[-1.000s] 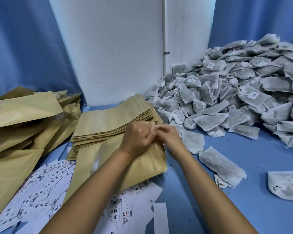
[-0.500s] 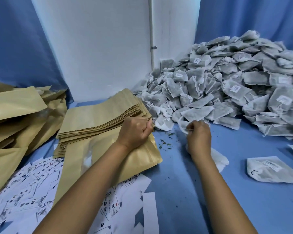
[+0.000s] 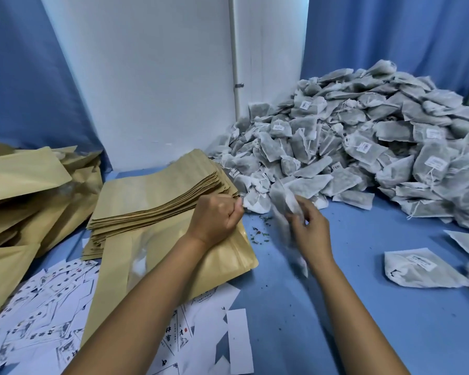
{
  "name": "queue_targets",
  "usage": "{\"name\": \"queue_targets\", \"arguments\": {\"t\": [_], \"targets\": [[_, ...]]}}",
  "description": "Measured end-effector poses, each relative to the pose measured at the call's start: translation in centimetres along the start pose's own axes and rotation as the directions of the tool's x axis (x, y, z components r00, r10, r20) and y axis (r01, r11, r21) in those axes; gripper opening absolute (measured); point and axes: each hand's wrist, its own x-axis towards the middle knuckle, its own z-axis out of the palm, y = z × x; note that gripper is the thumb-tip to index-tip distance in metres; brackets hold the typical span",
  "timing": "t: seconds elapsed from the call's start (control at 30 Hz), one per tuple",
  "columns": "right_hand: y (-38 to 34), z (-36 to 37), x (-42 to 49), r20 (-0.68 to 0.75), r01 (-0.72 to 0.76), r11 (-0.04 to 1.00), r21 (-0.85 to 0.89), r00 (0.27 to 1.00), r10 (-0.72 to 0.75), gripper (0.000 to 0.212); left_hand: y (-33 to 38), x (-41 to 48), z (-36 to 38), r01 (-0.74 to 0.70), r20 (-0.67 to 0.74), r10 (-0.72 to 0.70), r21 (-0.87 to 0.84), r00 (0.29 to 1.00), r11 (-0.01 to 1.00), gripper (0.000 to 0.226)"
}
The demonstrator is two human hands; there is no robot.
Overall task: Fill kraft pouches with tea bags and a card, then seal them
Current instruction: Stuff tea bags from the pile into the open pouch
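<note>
Our right grip [image 3: 307, 228] pinches a tea bag [image 3: 283, 204] lifted from the heap [image 3: 363, 147] beyond it; our left grip [image 3: 217, 217] is curled on the mouth of the pouch [image 3: 222, 259] beneath it. We judge filling barely begun: cards [image 3: 49, 299] lie loose nearer us, sealing still to come.

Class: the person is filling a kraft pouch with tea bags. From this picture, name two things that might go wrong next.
1. Loose tea already lies on the table, so the tea bags in the right hand may be leaking or could tear.
2. The left hand pinches only the pouch rim; the mouth looks narrow, so the bags may snag or miss.
</note>
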Motion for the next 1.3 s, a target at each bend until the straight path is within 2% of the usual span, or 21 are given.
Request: {"name": "queue_targets", "arguments": {"t": [0.07,0.13,0.23,0.3,0.4,0.53,0.63,0.77,0.87,0.93,0.97,1.03,1.1,1.13,1.2,1.23,1.27,1.3], "targets": [[-2.1,0.7,-0.4,0.029,0.064,0.933,0.354,0.996,-0.079,0.03,0.3,0.0,0.2,0.012,0.004,-0.012,0.029,1.0,1.0,0.049],[-3.1,1.7,-0.8,0.149,-0.044,0.838,0.543,0.988,-0.044,0.027,0.5,0.0,0.2,0.047,-0.008,-0.047,0.042,0.999,0.998,0.049],[-3.2,2.4,-1.0,0.343,-0.292,0.691,0.662,0.937,0.066,0.03,0.2,0.0,-0.4,0.143,-0.05,-0.143,0.005,0.989,0.99,0.053],[-2.7,2.5,-1.0,0.417,-0.401,0.568,0.718,0.902,0.11,0.037,-0.2,-0.1,-1.1,0.168,-0.061,-0.168,0.003,0.984,0.986,0.054],[-2.3,3.0,-1.0,0.472,-0.499,0.453,0.738,0.863,0.18,0.041,-0.4,-0.2,-1.7,0.17,-0.071,-0.168,0.023,0.983,0.985,0.053],[-1.8,3.6,-0.9,0.474,-0.547,0.328,0.771,0.835,0.278,0.038,-0.9,-0.2,-1.8,0.192,-0.078,-0.19,0.024,0.979,0.981,0.053],[-1.6,3.5,-0.9,0.513,-0.59,0.375,0.715,0.807,0.292,0.03,-1.2,-0.3,-1.8,0.202,-0.082,-0.199,0.03,0.976,0.979,0.054],[-1.8,3.8,-1.0,0.568,-0.586,0.555,0.59,0.79,0.229,0.043,-1.4,-0.3,-1.8,0.199,-0.084,-0.198,0.011,0.977,0.98,0.055],[-1.4,4.2,-0.9,0.641,-0.583,0.661,0.472,0.742,0.196,0.025,-1.5,-0.3,-1.9,0.22,-0.068,-0.22,-0.009,0.973,0.975,0.057],[-1.1,4.5,-0.9,0.654,-0.567,0.723,0.396,0.726,0.212,0.029,-1.5,-0.4,-1.9,0.183,-0.053,-0.183,-0.016,0.982,0.983,0.056],[-1.4,4.6,-0.9,0.648,-0.508,0.803,0.312,0.732,0.212,0.034,-1.4,-0.5,-1.9,0.144,-0.043,-0.146,-0.031,0.988,0.989,0.055],[-2.7,5.2,-0.5,0.644,-0.245,0.968,0.052,0.749,0.155,0.028,-0.7,-0.7,-1.6,0.064,0.002,-0.064,-0.072,0.998,0.995,0.052],[-4.3,6.5,0.1,0.625,-0.024,0.996,-0.088,0.777,0.074,0.027,0.2,-0.9,-1.1,0.003,0.043,0.001,-0.097,0.999,0.995,0.049],[-5.2,7.4,0.1,0.585,0.012,0.995,-0.095,0.81,0.046,0.026,0.6,-0.8,-0.9,-0.004,0.047,0.01,-0.112,0.999,0.994,0.049],[-6.8,8.6,-0.1,0.547,-0.047,0.999,0.009,0.836,0.034,0.029,0.7,-0.4,-1.0,0.032,0.019,-0.03,-0.143,0.999,0.989,0.05],[-7.1,8.9,-0.3,0.596,-0.129,0.988,0.09,0.801,0.05,0.031,0.5,-0.3,-1.1,0.054,0.007,-0.053,-0.145,0.999,0.988,0.051],[-7.2,8.9,-0.4,0.7,-0.254,0.956,0.149,0.71,0.08,0.028,0.2,-0.3,-1.3,0.069,-0.002,-0.069,-0.129,0.998,0.989,0.052],[-7.1,8.6,-0.5,0.813,-0.394,0.906,0.154,0.572,0.111,0.019,-0.2,-0.3,-1.6,0.081,-0.007,-0.082,-0.102,0.997,0.991,0.054]]}}
